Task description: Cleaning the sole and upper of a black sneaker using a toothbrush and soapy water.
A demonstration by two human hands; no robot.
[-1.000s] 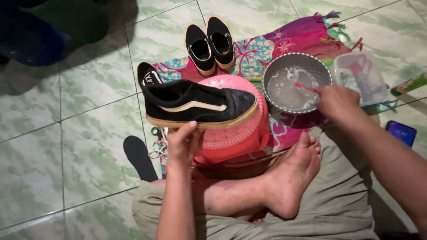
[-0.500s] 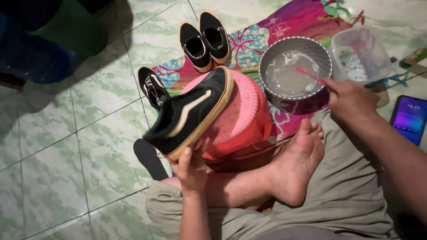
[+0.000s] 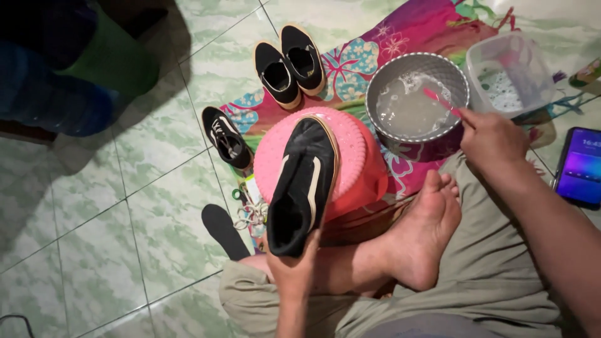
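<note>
My left hand [image 3: 294,266] grips the heel of a black shoe [image 3: 303,181] with a tan sole edge and pale side stripe. The shoe lies toe-away on an upturned pink basin [image 3: 360,159]. My right hand [image 3: 491,138] holds a pink toothbrush [image 3: 438,99] whose head dips over the soapy water in a grey metal bowl [image 3: 382,84]. My bare foot [image 3: 426,231] rests crossed in front of me, just right of the pink basin.
A pair of black shoes [image 3: 289,62] and a single laced black shoe [image 3: 226,136] sit on the tiled floor and patterned cloth [image 3: 413,31]. A black insole [image 3: 224,230], a clear plastic tub [image 3: 510,75], a lit phone [image 3: 579,166] and dark blue and green containers [image 3: 75,75] surround me.
The shoe has turned from lying sideways across the basin to pointing away from me, heel in my left hand. My right hand stays at the bowl with the toothbrush.
</note>
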